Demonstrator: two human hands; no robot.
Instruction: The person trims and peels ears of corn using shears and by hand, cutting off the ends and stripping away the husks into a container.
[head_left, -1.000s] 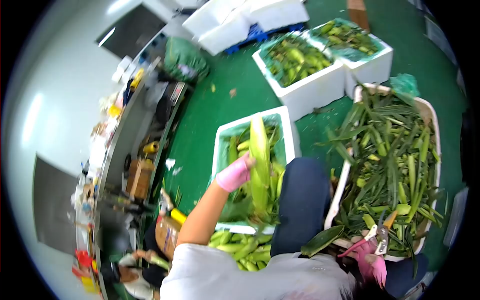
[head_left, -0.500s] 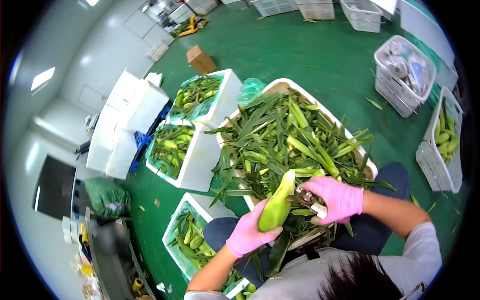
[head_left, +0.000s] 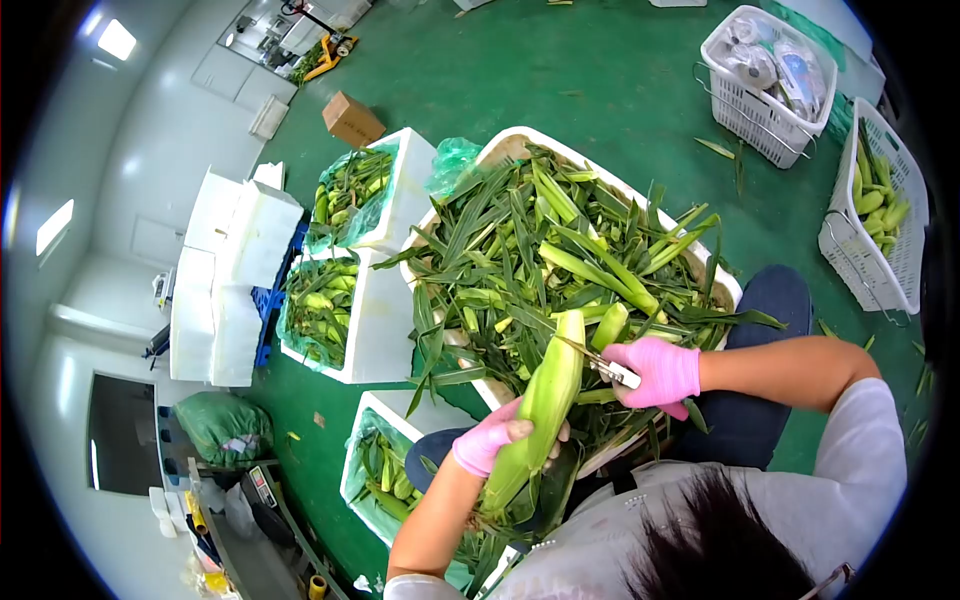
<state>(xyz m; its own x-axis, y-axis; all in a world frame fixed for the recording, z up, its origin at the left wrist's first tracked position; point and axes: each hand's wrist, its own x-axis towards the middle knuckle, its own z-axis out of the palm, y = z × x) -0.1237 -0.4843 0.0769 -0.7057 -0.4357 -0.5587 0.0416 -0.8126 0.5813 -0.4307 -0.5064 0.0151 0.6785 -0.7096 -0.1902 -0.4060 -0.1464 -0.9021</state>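
My left hand (head_left: pixel 497 440), in a pink glove, is wrapped round a corn cob in its green husk (head_left: pixel 540 410), which tilts with its pale end up and away from me. In my right hand (head_left: pixel 655 373), also gloved in pink, is a pair of pruning shears (head_left: pixel 612 371). The shears' blades lie at the upper end of the cob. Beneath both hands a large white tub (head_left: pixel 634 195) is heaped with cut leaves and husks (head_left: pixel 510 240).
Foam boxes (head_left: pixel 385 325) of corn stand left of the tub, one more foam box (head_left: pixel 395 410) by my left knee. A white basket (head_left: pixel 770 135) of plastic-wrapped items and a basket (head_left: pixel 905 260) of corn are at right. A carton (head_left: pixel 352 120) lies beyond.
The cob now stretches further down toward my lap, and my left hand has a new grip along it. The shears have moved up to its pale end. The view has shifted slightly.
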